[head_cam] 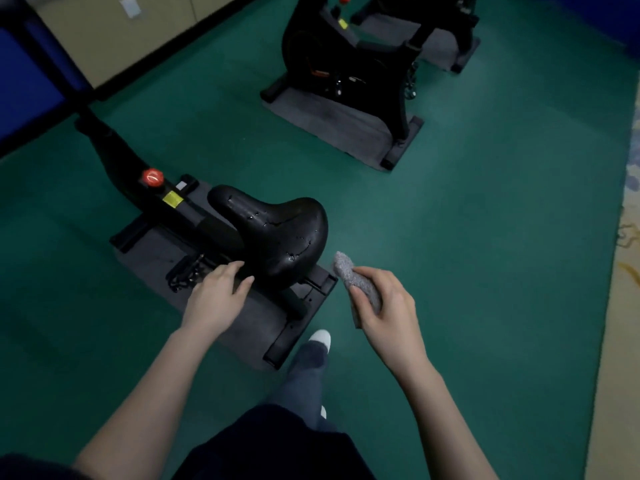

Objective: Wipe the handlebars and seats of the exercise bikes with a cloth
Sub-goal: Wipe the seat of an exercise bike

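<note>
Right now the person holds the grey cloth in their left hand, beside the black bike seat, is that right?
Not quite. The head view shows the grey cloth gripped in the right hand, not the left, beside the black bike seat. The left hand is open by the seat's other side and holds nothing.

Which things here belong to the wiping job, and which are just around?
Job: grey cloth gripped by right hand; black seat, left hand beside it; second bike behind.
Just around: red knob, grey floor mat, wall cabinets.
</note>
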The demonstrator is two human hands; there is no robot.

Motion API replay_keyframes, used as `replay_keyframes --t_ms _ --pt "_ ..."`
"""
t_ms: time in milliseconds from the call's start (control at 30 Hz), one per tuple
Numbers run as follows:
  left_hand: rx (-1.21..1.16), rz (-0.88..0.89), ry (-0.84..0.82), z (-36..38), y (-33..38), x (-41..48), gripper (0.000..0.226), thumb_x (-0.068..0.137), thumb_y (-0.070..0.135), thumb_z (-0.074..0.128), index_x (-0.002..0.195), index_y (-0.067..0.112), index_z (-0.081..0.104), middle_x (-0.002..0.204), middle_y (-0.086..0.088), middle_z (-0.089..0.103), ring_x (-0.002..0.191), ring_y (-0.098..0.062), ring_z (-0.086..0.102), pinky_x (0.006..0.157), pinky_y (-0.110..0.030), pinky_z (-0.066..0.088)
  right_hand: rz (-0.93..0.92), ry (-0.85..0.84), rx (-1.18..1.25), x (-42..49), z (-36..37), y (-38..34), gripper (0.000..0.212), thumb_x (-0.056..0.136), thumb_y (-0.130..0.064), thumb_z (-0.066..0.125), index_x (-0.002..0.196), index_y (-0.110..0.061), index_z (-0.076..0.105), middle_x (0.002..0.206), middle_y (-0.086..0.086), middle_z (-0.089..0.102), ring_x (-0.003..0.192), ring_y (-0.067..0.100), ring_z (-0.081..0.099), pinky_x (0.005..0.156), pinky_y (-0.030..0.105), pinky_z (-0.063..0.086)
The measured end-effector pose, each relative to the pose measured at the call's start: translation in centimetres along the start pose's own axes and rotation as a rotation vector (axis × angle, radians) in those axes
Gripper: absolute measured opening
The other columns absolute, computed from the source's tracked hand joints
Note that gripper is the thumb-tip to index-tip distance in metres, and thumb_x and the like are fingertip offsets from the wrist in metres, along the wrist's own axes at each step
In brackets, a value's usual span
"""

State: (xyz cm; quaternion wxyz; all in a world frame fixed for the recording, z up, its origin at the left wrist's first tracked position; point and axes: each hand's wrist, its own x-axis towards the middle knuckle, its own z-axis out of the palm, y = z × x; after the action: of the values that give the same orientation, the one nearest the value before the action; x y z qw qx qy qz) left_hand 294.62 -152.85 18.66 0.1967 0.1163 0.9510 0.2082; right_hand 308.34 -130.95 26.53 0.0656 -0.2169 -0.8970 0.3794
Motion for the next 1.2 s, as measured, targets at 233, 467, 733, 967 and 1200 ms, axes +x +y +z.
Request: replay_keyframes --t_ms 233,467,733,967,1200 --pt "-0.214 -0.188 0.1 1.5 0.1 3.8 0.048 0.098 0.044 0.038 0.139 0.02 0.041 0.142 -0.005 0.046 0.125 -0.026 0.047 0.102 -0.042 0.04 -0.122 -0.138 -0.059 7.8 0.3 0.8 0.023 0.091 -0.017 0.063 0.114 -0.015 0.064 0.106 -0.006 0.063 0.101 0.014 0.058 0.091 0.025 0.042" --pt "-0.388 -0.335 0.182 1.7 0.9 6.9 0.047 0.098 0.042 0.04 0.139 0.02 0.042 0.143 -0.006 0.046 0.127 -0.024 0.046 0.104 -0.037 0.037 -0.227 -0.238 -0.077 14.0 1.4 0.3 0.022 0.091 -0.015 0.063 0.113 -0.014 0.065 0.101 -0.012 0.058 0.097 0.011 0.057 0.085 0.013 0.036" --pt "-0.572 -0.441 0.262 3.2 2.1 7.0 0.043 0.099 0.039 0.042 0.14 0.025 0.043 0.139 -0.005 0.049 0.118 -0.018 0.051 0.1 -0.03 0.039 -0.418 -0.45 -0.014 19.9 5.2 -3.2 0.025 0.091 -0.007 0.059 0.116 -0.009 0.063 0.109 -0.004 0.061 0.105 0.015 0.056 0.104 0.04 0.04" --pt "-0.635 -0.54 0.445 4.3 3.4 6.3 0.037 0.099 0.03 0.045 0.133 0.019 0.052 0.13 -0.002 0.056 0.116 -0.013 0.052 0.094 -0.019 0.035 -0.772 -0.648 -0.004 24.6 9.8 -7.4 0.028 0.089 -0.005 0.061 0.116 -0.007 0.063 0.111 0.004 0.063 0.107 0.019 0.056 0.106 0.043 0.039" --pt "-0.721 -0.669 0.646 6.0 5.4 6.2 0.032 0.098 0.026 0.048 0.127 0.017 0.059 0.127 -0.001 0.06 0.116 -0.011 0.052 0.091 -0.011 0.031 -1.3 -0.831 -0.226 27.5 15.9 -10.2 0.031 0.092 -0.018 0.06 0.121 -0.01 0.062 0.115 0.005 0.063 0.113 0.027 0.05 0.101 0.034 0.034"
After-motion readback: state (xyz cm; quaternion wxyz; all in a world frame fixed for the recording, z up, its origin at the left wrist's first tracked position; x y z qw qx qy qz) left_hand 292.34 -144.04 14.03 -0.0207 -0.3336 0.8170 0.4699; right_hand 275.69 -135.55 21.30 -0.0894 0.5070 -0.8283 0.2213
